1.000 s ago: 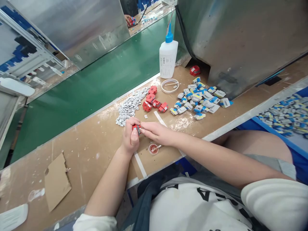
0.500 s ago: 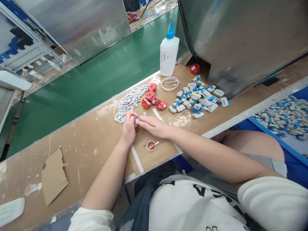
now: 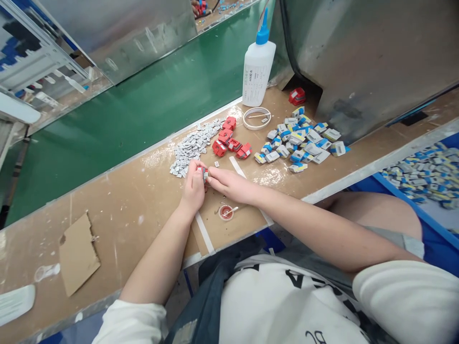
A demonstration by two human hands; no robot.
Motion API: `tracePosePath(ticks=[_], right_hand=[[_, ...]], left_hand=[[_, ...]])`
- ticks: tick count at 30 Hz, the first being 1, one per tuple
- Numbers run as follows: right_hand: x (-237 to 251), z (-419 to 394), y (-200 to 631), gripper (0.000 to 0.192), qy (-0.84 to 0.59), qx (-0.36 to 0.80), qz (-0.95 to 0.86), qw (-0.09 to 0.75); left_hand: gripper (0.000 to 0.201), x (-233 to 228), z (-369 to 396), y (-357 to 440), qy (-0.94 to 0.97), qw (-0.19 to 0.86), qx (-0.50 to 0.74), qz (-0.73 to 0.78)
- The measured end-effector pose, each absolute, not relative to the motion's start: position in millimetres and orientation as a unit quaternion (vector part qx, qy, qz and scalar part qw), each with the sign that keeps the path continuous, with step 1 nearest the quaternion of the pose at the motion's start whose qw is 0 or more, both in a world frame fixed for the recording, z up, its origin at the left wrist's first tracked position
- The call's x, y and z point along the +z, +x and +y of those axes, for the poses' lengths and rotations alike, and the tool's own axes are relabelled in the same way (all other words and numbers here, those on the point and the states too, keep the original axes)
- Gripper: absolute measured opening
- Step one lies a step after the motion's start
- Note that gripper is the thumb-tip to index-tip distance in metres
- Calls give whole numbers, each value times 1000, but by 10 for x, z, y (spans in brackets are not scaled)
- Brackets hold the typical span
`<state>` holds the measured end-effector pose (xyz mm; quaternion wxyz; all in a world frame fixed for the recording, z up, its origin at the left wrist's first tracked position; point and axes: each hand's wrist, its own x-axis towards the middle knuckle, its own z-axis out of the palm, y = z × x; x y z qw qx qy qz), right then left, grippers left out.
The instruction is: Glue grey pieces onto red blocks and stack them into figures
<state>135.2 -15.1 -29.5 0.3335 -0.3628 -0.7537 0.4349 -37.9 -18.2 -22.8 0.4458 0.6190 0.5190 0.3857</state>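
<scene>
Your worktop (image 3: 118, 210) runs slantwise between two edges: the far one borders the green belt (image 3: 143, 105), and the near one passes just in front of your shirt (image 3: 279, 301). To the left, brown surface stretches from your left hand (image 3: 194, 191) to the torn cardboard (image 3: 79, 258). Room is tighter ahead and to the right: the grey chips (image 3: 195, 147) lie just beyond that hand, the loose red blocks (image 3: 224, 136) sit past them, and the blue-and-white blocks (image 3: 303, 141) spread toward the metal panel (image 3: 373, 62). The small cup (image 3: 225, 213) (a stick leans in it) stands near the close edge, just below your right hand (image 3: 234, 185). The held red block (image 3: 203, 173) is between your two hands, over the worktop. Your left grip is wrapped around it; your right fingertips (image 3: 212, 176) meet its right side, but whether they pinch it cannot be told.
</scene>
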Motion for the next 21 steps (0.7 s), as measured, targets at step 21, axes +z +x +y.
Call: tracePosePath(ticks=[21], right_hand=[[-271,-159,1330,28,-323,508,-690,402]], left_hand=[[38,-261,-195,-410,699,311,419,489]])
